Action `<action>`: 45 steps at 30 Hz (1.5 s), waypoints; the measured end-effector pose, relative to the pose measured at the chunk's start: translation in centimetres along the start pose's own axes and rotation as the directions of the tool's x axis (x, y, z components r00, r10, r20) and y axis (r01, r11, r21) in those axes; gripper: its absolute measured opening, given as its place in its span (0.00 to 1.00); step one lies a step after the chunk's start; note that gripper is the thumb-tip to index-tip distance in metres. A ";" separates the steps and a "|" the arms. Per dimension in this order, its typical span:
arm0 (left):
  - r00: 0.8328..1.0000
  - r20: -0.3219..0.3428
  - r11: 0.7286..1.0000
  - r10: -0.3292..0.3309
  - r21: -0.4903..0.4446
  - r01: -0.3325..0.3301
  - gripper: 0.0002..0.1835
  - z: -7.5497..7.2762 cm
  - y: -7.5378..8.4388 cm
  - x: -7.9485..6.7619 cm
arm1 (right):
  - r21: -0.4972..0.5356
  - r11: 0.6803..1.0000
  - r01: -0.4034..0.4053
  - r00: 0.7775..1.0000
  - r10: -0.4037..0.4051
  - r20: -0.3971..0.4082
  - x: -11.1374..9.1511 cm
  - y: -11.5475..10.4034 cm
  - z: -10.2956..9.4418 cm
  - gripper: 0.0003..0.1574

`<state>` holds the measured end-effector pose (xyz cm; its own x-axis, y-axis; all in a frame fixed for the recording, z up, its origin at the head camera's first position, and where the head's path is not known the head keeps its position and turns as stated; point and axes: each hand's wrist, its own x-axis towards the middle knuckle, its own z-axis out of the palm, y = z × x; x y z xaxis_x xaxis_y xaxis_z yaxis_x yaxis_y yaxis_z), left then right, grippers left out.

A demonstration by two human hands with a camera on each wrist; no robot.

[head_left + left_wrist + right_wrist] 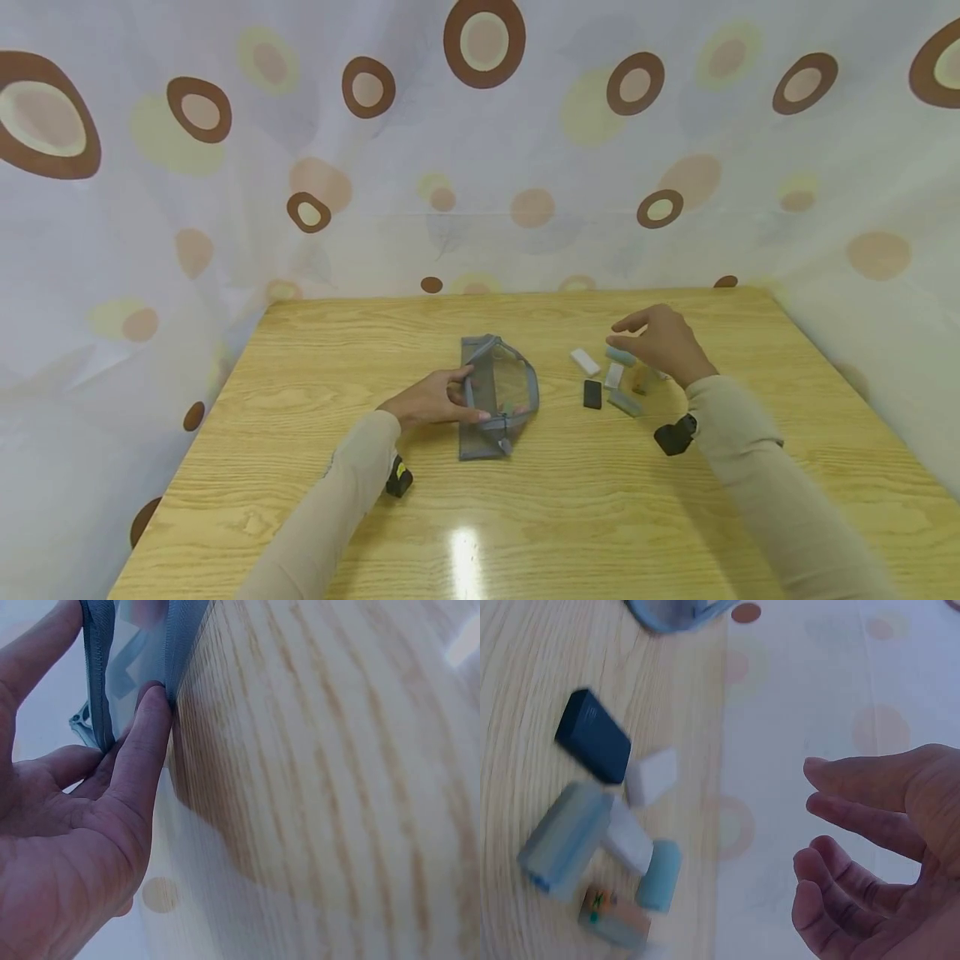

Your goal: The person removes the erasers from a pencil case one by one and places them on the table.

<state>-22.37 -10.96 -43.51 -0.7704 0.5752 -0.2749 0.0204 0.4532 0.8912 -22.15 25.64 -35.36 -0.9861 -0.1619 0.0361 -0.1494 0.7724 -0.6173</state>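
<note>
A grey mesh zip pouch (480, 442) lies on the wooden table with its mouth spread apart. My left hand (435, 400) holds its zippered edge; in the left wrist view the fingers (139, 754) are at the zip tape. Something small and coloured shows through the mesh. Over a group of eraser-like blocks, my right hand (663, 342) hovers with bent fingers and nothing between them. Below it are a black block (594, 739), white blocks (652, 776), a blue-grey block (566, 836), a teal block (660, 875) and an orange-brown block (615, 916).
The wooden table (300, 500) meets a patterned curtain (480, 167) at the back and sides. Each wrist bears a black camera, such as the one on the right wrist (675, 435). A bright reflection marks the table's front.
</note>
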 end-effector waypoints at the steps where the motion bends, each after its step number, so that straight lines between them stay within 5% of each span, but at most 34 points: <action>1: 1.000 -0.001 1.000 -0.004 0.000 0.004 0.53 0.0 0.0 0.0 | 0.003 1.000 0.008 1.000 -0.008 0.004 0.1 -0.4 0.2 0.23; 12: 1.000 -0.012 1.000 -0.027 -0.010 0.027 0.54 0.0 0.0 -0.1 | -0.027 0.993 0.113 0.992 -0.111 0.052 1.5 -4.2 3.3 0.16; 21: 0.999 -0.008 0.999 -0.038 -0.039 0.037 0.55 -0.1 0.1 0.1 | -0.006 0.985 0.173 0.958 -0.167 0.233 2.2 -6.7 6.7 0.12; 28: 0.999 -0.011 0.999 -0.042 -0.032 0.041 0.55 0.0 0.1 0.1 | 0.029 0.977 0.211 0.921 -0.209 0.329 2.3 -7.0 8.7 0.12; 36: 0.998 -0.011 0.998 -0.058 -0.011 0.057 0.55 -0.1 0.0 0.0 | -0.048 0.960 0.276 0.881 -0.233 0.412 2.5 -6.6 10.3 0.14; 45: 0.998 -0.024 0.998 -0.064 -0.005 0.063 0.55 -0.1 0.2 0.0 | -0.009 0.963 0.270 0.866 -0.239 0.440 2.6 -5.5 10.4 0.10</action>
<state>-22.47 -10.94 -43.27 -0.7854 0.5286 -0.3222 -0.0318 0.4854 0.8737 -23.10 14.57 -40.03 -0.7862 -0.5950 -0.1671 -0.4109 0.7052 -0.5777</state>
